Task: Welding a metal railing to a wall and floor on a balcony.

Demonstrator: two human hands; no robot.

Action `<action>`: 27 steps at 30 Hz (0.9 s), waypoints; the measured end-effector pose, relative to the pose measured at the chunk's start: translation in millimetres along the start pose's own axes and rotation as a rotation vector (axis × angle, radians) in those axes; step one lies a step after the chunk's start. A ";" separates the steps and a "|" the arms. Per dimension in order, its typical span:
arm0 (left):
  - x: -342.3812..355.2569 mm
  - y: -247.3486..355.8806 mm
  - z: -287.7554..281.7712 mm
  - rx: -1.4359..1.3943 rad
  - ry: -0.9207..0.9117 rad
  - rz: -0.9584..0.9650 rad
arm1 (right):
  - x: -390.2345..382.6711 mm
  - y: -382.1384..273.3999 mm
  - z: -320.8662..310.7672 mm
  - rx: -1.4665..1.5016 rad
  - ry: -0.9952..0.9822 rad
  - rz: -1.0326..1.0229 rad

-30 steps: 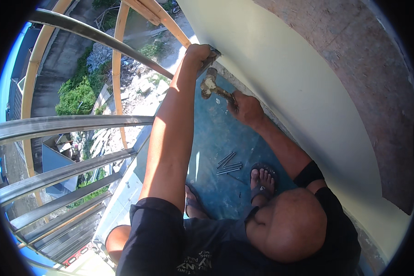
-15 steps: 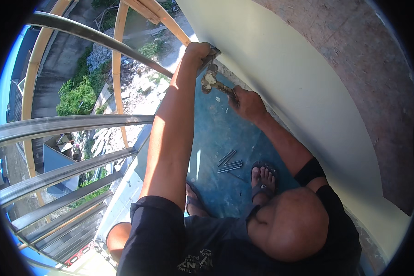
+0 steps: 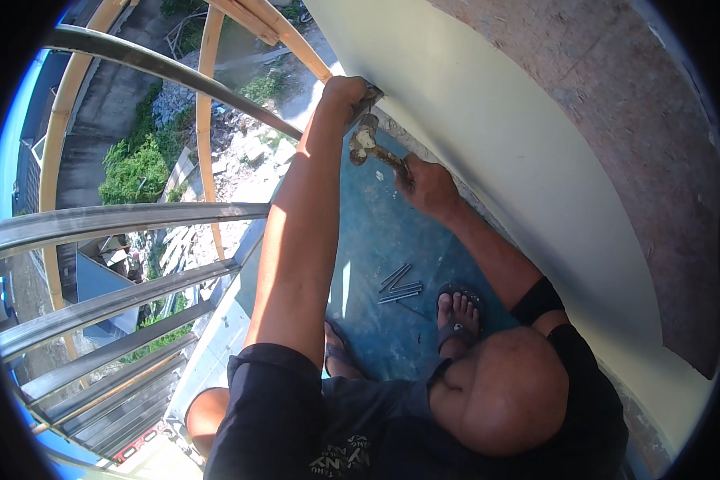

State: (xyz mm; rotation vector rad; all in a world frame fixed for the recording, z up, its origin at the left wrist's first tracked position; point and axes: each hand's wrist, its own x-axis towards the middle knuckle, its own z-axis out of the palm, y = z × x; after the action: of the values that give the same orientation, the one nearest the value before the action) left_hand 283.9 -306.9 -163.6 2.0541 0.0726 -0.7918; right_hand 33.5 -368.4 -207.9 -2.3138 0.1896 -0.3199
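Observation:
My left hand (image 3: 345, 91) is stretched far forward, its fingers closed at the corner where the railing side meets the wall. Something grey shows at its fingertips, but I cannot make out what it is. Gripped by the handle in my right hand (image 3: 429, 189) is a hammer (image 3: 363, 144) with a worn, pale-spotted head. That head sits just below my left hand, with a small gap seeming to lie between them. Several long metal rods (image 3: 400, 290), like large nails or bolts, lie loose on the blue floor (image 3: 376, 232) by my right foot.
Metal railing bars (image 3: 128, 216) run along the left, with bamboo poles (image 3: 205, 120) outside them. Beyond is a drop to rubble (image 3: 248, 156) and greenery. A cream wall (image 3: 528, 152) rises close on the right. My sandalled feet (image 3: 458, 314) stand on the floor.
The hammer and my right hand have shifted very slightly toward me and to the left. My left hand stays at the corner, and the rods lie as before.

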 end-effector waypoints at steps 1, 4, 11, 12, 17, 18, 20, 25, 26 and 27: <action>0.3 -0.1 -0.3 -0.039 0.001 0.017 | 0.1 0.0 0.3 0.010 -0.011 0.019; 1.1 1.0 -0.8 0.137 -0.014 0.042 | -1.0 0.2 1.2 0.002 0.057 -0.012; -3.5 4.7 1.2 -0.024 -0.009 -0.035 | 2.2 0.8 -1.4 0.022 0.031 -0.037; -4.4 4.6 0.8 -0.002 -0.008 -0.033 | 3.0 1.2 -3.2 0.024 0.046 0.014; -5.2 4.7 -5.9 0.139 -0.001 -0.057 | -1.8 2.1 -12.3 0.032 0.046 -0.050; -5.5 3.4 -6.4 0.132 0.013 -0.042 | -4.0 1.9 -12.6 0.029 0.031 -0.058; -6.3 1.8 -7.5 0.226 -0.032 0.032 | -6.6 1.6 -11.8 0.023 0.021 -0.071; -11.1 0.9 -6.6 0.201 -0.012 0.034 | -3.4 2.0 -8.7 0.015 0.010 -0.010; -11.5 2.1 -5.9 0.170 -0.026 -0.008 | -1.8 2.6 -9.0 0.022 0.021 -0.033; -12.2 2.7 -5.4 0.168 -0.017 -0.010 | -0.9 3.0 -9.5 0.005 0.008 -0.025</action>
State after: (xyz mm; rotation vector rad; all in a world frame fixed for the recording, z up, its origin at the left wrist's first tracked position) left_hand 277.8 -301.4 -152.7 2.2059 0.0070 -0.8466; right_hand 29.9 -376.7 -203.9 -2.3119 0.1640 -0.3425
